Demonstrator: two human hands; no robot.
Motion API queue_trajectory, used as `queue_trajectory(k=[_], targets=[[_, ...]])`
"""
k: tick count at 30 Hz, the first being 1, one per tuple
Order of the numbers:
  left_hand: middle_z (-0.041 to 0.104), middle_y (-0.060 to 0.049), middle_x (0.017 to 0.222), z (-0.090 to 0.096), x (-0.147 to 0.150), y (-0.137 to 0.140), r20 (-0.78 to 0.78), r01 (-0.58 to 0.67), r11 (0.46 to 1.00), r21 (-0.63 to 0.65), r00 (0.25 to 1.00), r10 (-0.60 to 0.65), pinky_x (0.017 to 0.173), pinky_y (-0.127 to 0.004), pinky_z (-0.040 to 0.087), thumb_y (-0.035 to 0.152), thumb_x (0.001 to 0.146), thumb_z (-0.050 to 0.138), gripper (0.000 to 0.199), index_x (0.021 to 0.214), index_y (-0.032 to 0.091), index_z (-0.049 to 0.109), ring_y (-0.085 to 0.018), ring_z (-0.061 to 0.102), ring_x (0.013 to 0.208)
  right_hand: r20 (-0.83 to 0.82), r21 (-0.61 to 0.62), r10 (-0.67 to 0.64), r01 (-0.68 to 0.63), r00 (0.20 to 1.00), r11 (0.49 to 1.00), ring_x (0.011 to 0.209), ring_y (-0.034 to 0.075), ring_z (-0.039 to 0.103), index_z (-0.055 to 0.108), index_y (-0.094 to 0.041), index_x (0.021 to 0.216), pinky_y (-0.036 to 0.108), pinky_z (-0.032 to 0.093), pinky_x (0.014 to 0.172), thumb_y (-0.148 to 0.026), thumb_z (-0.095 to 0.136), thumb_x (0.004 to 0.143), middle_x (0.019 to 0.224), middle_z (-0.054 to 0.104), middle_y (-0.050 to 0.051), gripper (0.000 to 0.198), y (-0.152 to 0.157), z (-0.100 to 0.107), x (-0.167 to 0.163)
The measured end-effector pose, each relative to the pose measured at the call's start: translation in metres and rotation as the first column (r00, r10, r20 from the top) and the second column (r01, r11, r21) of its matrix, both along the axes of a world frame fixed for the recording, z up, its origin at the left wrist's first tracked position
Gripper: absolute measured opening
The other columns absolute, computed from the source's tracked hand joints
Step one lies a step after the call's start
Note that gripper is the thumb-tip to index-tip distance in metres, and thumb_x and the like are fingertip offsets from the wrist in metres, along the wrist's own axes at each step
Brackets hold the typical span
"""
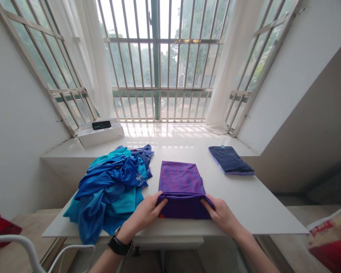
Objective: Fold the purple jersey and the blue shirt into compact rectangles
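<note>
Blue garments (108, 185) lay heaped left of the left fingers (160, 206), which pinched a fold of the purple cloth (182, 177); this lay on the tabletop (250, 208) between them and the right fingers (207, 206), pinching likewise. Beyond these, rightward, lay folded navy cloth (231, 160).

A black wristwatch (120, 242) with a broad, smooth, dark band is worn on the left wrist, seen at the lower left of the frame's centre. The band is wrapped around the wrist, and a small pale glint is shown near its upper edge. The left forearm (106, 261) and the right forearm (252, 250) are left bare, as are the left hand (150, 208) and the right hand (220, 212).
</note>
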State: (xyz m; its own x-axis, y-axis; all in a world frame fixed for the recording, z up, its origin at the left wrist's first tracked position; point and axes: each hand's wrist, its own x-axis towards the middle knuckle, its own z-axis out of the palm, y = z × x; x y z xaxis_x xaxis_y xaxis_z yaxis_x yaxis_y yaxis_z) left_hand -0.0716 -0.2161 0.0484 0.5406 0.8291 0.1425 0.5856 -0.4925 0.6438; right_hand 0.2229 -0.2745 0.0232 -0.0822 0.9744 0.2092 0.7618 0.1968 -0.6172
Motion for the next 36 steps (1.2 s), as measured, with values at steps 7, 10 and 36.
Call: queue_trajectory(k=[7,10,36], targets=[[0.071,-0.007,0.08,-0.018,0.018,0.025,-0.086,-0.171,0.985,-0.018,0.982,0.169,0.066,-0.026,0.044,0.038,0.1,0.047,0.031,0.085,0.018,0.066,-0.02,0.064,0.072,0.196,0.013,-0.226,0.228,0.954,0.974,0.06,0.02,0.066,0.064,-0.023,0.075,0.027,0.04,0.056,-0.043,0.045,0.098,0.065,0.07,0.004,0.036,0.018,-0.012,-0.002],[0.069,-0.008,0.074,-0.02,0.017,0.023,-0.25,-0.261,0.965,0.026,0.933,0.259,0.061,-0.025,0.039,0.04,0.099,0.05,0.033,0.078,0.017,0.064,-0.021,0.065,0.069,0.307,0.029,-0.284,0.29,0.908,0.957,0.059,0.021,0.066,0.061,-0.024,0.074,0.027,0.036,0.054,-0.044,0.048,0.097,0.063,0.069,0.004,0.033,0.015,-0.019,-0.001],[0.031,-0.022,0.159,-0.037,0.057,0.084,-0.45,0.318,0.925,0.207,0.871,-0.199,0.117,-0.054,0.025,0.061,0.1,0.035,0.072,0.155,0.014,0.031,-0.037,0.028,0.147,0.47,0.229,0.099,-0.229,0.877,0.946,0.117,0.027,0.06,0.062,-0.019,0.124,0.046,0.053,0.098,-0.011,0.045,0.095,0.127,0.064,0.012,0.034,0.101,-0.036,-0.013]])
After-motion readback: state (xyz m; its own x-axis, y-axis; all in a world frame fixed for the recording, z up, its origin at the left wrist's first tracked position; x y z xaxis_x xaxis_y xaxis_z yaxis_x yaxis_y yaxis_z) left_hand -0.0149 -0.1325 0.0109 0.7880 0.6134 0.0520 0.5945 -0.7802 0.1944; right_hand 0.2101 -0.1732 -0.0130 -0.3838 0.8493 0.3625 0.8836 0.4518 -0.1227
